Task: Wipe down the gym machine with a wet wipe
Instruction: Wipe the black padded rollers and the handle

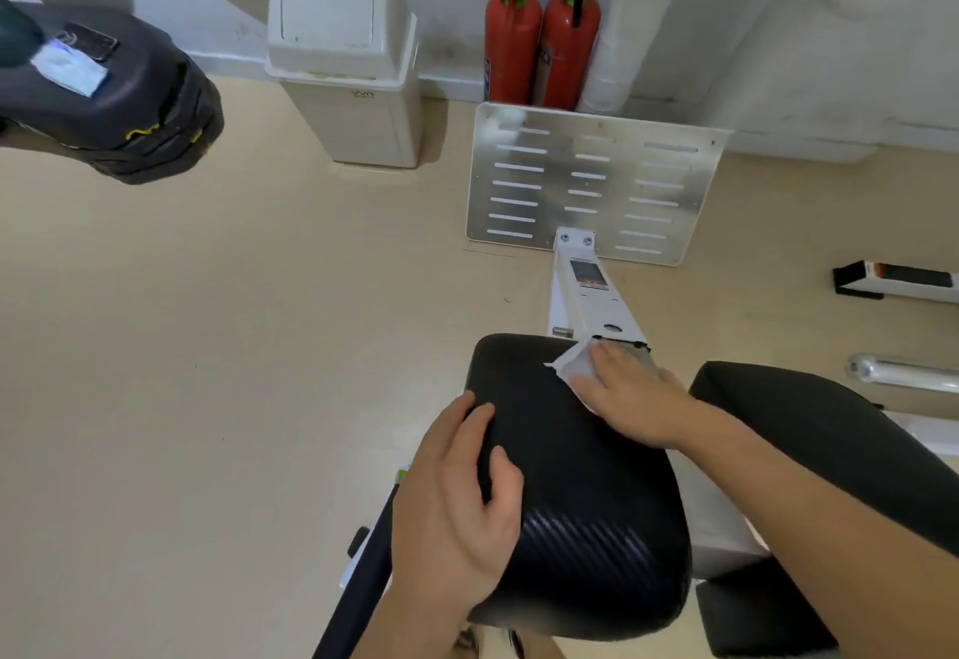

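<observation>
My right hand [630,396] presses the wet wipe [571,367] under flat, closed-up fingers [611,355] at the seat pad's [586,492] far edge, centre-right of frame. The pad's length runs toward lower frame, so I'd stroke back that way. My left hand [456,497] rests on its left side, fingers loosely spread.

light: bright, even | shadows: soft | edges: wide-angle bowing | focus: slightly soft throughout
</observation>
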Demonstrator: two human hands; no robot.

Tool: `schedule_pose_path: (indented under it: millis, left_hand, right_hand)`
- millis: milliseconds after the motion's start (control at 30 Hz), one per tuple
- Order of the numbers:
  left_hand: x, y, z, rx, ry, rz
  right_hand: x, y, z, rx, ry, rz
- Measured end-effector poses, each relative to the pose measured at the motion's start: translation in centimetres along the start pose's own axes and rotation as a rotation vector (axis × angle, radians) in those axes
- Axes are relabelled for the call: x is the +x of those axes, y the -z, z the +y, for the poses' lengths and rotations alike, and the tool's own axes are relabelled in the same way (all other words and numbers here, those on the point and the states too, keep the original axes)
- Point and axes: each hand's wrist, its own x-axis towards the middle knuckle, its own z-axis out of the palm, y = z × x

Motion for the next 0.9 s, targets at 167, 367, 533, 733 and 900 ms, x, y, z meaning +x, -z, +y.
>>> schedule_pose_path:
  millis: [167,367,533,733,900]
  left_hand:
    - [-0.1,0.2,0.0,0.022,-0.028,0.002]
    - [-0.2,0.3,0.1,-0.081,-0.076,0.066]
    - [-0.3,0.4,-0.1,-0.108,-0.123,0.123]
    - [-0.6,0.1,-0.6,-0.157,-0.168,0.243]
    - [-0.5,0.1,-0.7,-0.218,-0.149,0.247]
  right_hand:
    - [3.3,-0.4,-3.0,-0.062,0.118,0.029]
    - [-8.8,-2.1,-4.3,-0.097,0.53,0.004]
    - [-2.5,-0.5,-3.4,-0.104,0.323,-0.065]
    - [-4.1,-2.2,-6.5,-0.129,0.449,0.09]
    - [-11.0,-5.1,-5.8,-0.231,0.536,0.324]
